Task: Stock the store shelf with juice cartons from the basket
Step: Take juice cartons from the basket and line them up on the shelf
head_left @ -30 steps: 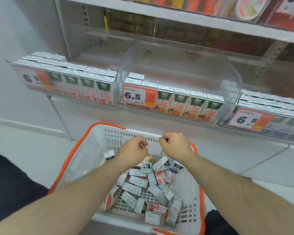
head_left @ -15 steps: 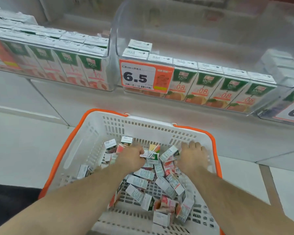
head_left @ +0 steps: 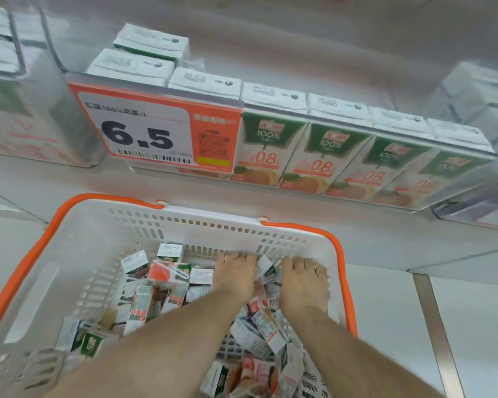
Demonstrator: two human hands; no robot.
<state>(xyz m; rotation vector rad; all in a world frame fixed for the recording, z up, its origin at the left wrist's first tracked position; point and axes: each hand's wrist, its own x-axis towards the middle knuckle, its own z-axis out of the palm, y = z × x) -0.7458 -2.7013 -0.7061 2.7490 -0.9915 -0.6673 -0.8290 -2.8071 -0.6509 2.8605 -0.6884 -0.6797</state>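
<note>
Both hands reach into the basket [head_left: 78, 225]: left hand [head_left: 235, 278] and right hand [head_left: 304, 285] lie on loose cartons [head_left: 167, 282] by its far wall, whether their fingers grip any I cannot tell. Above the basket, a price tag [head_left: 147, 130] covers shelved cartons [head_left: 314, 150].

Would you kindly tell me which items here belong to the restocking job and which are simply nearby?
Part of the job:
- basket
- loose juice cartons
- shelf bin
- left hand
- right hand

Just nearby:
- price tag
- neighbouring bin
- floor
</note>
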